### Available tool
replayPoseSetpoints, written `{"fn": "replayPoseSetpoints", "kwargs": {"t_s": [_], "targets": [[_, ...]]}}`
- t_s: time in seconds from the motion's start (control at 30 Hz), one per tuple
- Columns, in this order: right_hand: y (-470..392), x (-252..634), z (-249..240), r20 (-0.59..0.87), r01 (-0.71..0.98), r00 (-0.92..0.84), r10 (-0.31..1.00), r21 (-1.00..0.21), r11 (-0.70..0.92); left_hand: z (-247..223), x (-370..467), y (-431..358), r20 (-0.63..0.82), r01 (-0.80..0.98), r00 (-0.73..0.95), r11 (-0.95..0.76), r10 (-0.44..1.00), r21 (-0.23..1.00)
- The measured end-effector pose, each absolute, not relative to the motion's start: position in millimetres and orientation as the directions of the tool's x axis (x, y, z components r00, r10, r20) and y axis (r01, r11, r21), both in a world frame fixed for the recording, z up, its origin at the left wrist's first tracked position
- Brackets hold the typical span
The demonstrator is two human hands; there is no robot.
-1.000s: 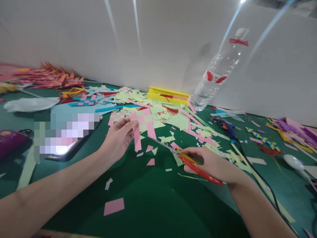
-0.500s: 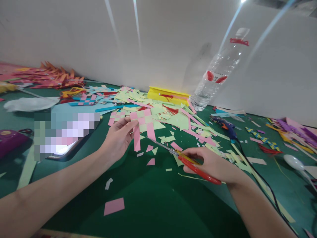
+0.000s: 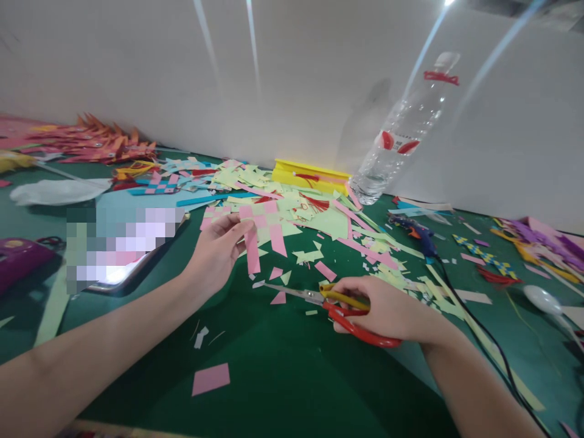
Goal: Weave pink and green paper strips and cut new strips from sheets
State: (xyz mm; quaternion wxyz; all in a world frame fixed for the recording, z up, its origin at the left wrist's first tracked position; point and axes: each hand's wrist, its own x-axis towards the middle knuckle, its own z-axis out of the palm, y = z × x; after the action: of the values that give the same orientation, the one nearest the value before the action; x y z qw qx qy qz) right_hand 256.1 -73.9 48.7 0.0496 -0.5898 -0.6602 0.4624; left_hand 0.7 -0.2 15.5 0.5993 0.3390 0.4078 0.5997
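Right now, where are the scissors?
Head view, below and right of centre: the scissors are in the right grip, blades pointing left, tips below the woven paper in the left grip.

This is a paper-craft work spot, though whether in a classroom, a workshop or a home cannot be told: a green desk [image 3: 269, 371] against a plain pale wall [image 3: 274, 91] is strewn with paper scraps [image 3: 239, 179] in pink, pale green and blue. Scissors [image 3: 356, 331] and a checkered paper weave [image 3: 260, 222] held above it, a corded tool resembling a glue gun [image 3: 424, 242], red tassels [image 3: 317, 203] and a heap of folded orange-red paper [image 3: 100, 143] mark the handicraft. A water bottle [image 3: 396, 134] and a lit phone [image 3: 119, 277] share the surface with these materials.
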Motion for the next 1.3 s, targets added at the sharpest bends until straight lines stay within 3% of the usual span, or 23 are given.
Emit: {"fn": "replayPoseSetpoints", "kwargs": {"t_s": [0.17, 0.37, 1.3], "targets": [[-73, 257, 45, -0.448, 0.721, -0.252, 0.858, -0.678, -0.143, 13, -1, 2, -0.048, -0.427, -0.080, 0.009, 0.996, 0.904], [-73, 256, 45, -0.397, 0.812, -0.188, 0.898, -0.577, -0.086, 13, 2, 0, -0.053, -0.425, -0.067, 0.019, 0.996, 0.905], [-75, 250, 48, -0.467, 0.638, -0.272, 0.841, -0.742, -0.205, 2, 8, -9, -0.116, -0.409, 0.083, 0.140, 0.990, 0.902]]}}
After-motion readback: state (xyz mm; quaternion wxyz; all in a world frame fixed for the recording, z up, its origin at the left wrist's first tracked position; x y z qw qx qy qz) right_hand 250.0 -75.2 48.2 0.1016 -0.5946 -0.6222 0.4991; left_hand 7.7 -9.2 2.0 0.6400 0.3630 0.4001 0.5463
